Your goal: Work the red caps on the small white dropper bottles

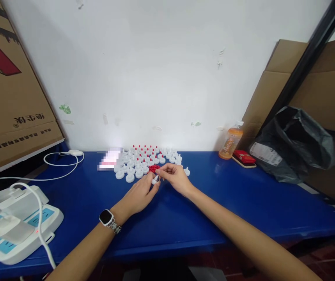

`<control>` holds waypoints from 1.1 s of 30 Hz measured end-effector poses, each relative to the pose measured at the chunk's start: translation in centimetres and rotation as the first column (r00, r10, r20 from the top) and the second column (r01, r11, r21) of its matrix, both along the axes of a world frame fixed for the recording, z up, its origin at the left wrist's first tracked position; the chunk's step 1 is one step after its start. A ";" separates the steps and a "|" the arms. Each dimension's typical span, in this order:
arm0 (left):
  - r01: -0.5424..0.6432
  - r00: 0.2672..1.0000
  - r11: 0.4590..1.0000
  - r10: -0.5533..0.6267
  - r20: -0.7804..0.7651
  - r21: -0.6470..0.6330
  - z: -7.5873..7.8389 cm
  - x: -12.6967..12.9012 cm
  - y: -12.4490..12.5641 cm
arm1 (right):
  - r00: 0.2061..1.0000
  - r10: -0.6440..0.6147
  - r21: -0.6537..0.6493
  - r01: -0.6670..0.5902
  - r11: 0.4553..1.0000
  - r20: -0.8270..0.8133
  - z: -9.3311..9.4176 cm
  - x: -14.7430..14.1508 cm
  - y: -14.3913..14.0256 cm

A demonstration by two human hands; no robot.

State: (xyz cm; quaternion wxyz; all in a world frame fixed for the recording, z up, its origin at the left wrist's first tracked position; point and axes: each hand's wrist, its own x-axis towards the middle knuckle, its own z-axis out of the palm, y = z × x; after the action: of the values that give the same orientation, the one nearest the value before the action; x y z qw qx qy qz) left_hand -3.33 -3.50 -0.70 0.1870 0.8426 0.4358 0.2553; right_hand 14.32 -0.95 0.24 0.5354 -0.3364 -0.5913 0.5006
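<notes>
Partly hidden between two hands, a small white piece (155,180) is sitting at the middle of a blue table (243,203); its shape is too small to make out, and the fingertips are covering most of it. Just behind it, a little heap of red bits (153,168) is lying on the table, half masked by the knuckles. A blurred pink and white patch (109,160) is lying to the left of the parts, and nothing on it is readable.

The white piece is sitting right between the fingertips of both hands, touching them, just in front of a cluster of white caps (144,160), some of them showing red tips.

The left hand (139,194), wearing a watch (108,219) at the wrist, is pinching the white piece with thumb and fingers drawn together. The right hand (175,177) is meeting it from the other side, its fingers curled in and closing on the same piece; whether it is also gripping something red is impossible to tell.

Further right, an orange bottle (230,143), a red tin (244,157) and a black bag (294,144) are standing near the wall. At the left edge, a white device (18,228) with cables is being cut off by the frame.
</notes>
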 end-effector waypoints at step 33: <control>0.041 0.989 0.999 -0.036 0.145 -0.029 -0.1 0.7 -0.3 | 0.907 -0.239 0.297 0.136 0.945 0.346 0.9 1.4 -0.5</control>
State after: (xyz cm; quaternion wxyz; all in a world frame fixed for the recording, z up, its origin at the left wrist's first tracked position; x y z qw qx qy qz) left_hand -2.59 -3.83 -0.78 0.2363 0.8269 0.4088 0.3054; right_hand 15.70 -1.47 1.18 0.4979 -0.4070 -0.7093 0.2885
